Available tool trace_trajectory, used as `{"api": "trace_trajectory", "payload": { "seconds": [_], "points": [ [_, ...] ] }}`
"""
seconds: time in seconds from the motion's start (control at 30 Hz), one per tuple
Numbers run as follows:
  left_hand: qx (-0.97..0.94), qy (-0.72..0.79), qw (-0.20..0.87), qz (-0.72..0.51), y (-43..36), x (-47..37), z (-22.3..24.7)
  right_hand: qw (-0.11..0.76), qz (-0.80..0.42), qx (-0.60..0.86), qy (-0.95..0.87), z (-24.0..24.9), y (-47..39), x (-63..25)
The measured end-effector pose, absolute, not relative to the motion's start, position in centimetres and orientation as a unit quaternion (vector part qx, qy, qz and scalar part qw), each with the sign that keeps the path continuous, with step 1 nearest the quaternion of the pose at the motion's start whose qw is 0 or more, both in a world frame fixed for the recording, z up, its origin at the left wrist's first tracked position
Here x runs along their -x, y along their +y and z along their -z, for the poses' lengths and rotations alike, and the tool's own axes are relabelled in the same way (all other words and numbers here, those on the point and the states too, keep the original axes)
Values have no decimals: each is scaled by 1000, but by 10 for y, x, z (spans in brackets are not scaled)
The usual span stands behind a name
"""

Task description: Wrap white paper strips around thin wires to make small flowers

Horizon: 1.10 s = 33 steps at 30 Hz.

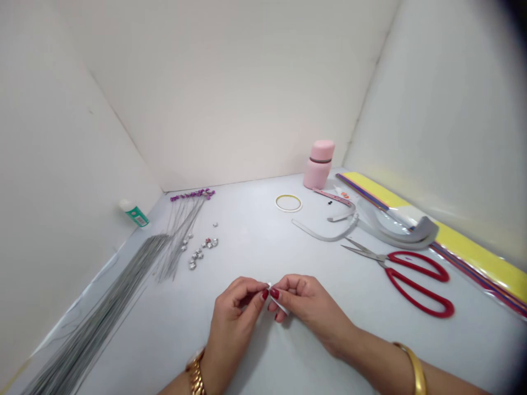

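Observation:
Close together at the front middle of the table, my left hand (237, 307) and my right hand (302, 302) meet at the fingertips. Between them is a narrow white paper strip (283, 308), pinched by thumb and fingers of both hands. Its upper end (269, 285) just shows between the red-nailed thumbs; the rest is mostly covered by my fingers. Ahead and to the left lie several small silver folded pieces (196, 255). On the right are loose silver-white strips (321, 237) and a thicker bundle of strips (405, 237).
Red-handled scissors (387, 258) lie open-bladed at right. Behind them are a pink bottle (319, 165), a tape ring (289, 203) and yellow packaged sheets (461, 241). Grey wires (111, 307), purple-tipped stems (191, 195) and a green-labelled glue bottle (135, 213) occupy the left.

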<state>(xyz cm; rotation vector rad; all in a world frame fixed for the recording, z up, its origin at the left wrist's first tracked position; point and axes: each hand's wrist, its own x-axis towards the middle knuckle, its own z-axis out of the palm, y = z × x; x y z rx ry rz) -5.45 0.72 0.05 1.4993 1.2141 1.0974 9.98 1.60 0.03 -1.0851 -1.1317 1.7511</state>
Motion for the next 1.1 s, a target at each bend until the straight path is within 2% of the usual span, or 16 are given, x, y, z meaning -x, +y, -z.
{"api": "trace_trajectory", "payload": {
  "seconds": [0.13, 0.37, 0.6, 0.83, 1.1],
  "points": [
    [-520, 502, 537, -434, 8, 53, -1, 378, -679, 425, -464, -3, 16, -99],
    [-471, 461, 622, -422, 12, 53, -4, 364, -714, 407, -438, -5, 18, -101],
    [-456, 534, 571, -425, 12, 52, -3, 358, -699, 426, -449, -1, 18, -100],
    [-435, 538, 579, -431, 7, 48, -4, 346, -687, 433, -469, 1, 17, -100],
    [-534, 522, 503, -435, 7, 52, 0, 354, -688, 430, -466, -2, 17, -98]
  ]
}}
